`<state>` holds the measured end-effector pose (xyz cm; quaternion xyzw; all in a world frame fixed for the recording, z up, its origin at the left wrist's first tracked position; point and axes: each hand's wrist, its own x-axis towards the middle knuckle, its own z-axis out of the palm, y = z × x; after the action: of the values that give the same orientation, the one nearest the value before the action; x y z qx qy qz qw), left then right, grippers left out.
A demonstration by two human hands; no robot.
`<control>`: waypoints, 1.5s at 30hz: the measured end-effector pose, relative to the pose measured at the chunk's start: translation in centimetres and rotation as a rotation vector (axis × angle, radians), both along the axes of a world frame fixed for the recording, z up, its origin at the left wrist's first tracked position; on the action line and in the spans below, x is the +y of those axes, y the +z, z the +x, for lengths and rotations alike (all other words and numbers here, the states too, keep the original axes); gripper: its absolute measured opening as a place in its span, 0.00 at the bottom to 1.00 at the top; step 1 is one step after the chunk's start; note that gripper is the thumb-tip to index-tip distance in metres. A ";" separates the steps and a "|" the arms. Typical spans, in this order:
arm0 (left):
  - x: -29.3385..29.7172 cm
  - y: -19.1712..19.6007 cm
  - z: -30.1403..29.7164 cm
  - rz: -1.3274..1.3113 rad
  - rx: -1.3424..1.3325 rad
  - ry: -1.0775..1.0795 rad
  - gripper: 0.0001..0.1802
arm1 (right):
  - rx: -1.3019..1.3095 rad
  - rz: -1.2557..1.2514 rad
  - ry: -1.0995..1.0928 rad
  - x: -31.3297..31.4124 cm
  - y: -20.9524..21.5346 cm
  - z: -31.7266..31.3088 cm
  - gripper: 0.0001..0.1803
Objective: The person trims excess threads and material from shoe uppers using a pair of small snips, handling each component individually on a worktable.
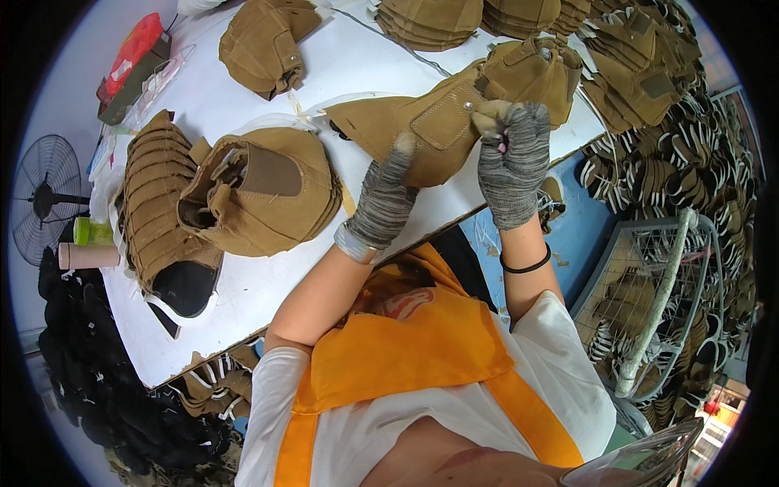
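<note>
A brown suede shoe upper [434, 126] with a stitched patch is held above the white table [268, 280]. My left hand [383, 199], in a grey knitted glove, grips its near edge with the thumb on top. My right hand [515, 158], gloved alike, has its fingers closed at the upper's right end, beside a small shiny metal spot. The fingertips under the upper are hidden. To the left of my left hand stands a stack of nested brown uppers [272, 215]. Just beyond my right hand sits another bunched brown upper [535, 69].
Further stacks of uppers [430, 24] line the far side and right. A ridged row of uppers [154, 203] lies at the left. Beside the table are a wire basket [629, 284], a fan [45, 199] and a heap of black pieces [105, 373].
</note>
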<state>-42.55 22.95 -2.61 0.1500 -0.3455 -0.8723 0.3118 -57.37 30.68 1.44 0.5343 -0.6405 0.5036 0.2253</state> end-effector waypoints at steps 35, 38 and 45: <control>-0.4 0.3 0.2 -0.083 0.061 -0.002 0.40 | -0.774 0.017 0.202 0.6 1.4 -0.7 0.20; -0.7 0.4 0.3 -0.046 0.141 -0.020 0.40 | -0.829 0.218 0.136 1.4 1.6 -1.6 0.20; -1.3 0.4 0.3 0.062 0.239 -0.029 0.42 | -1.333 0.121 0.438 2.7 3.0 -1.1 0.16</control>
<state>-42.26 21.66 -2.18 0.0497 -0.2807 -0.8987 0.3334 -58.49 33.33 4.41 0.2403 -0.5467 0.7208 -0.3519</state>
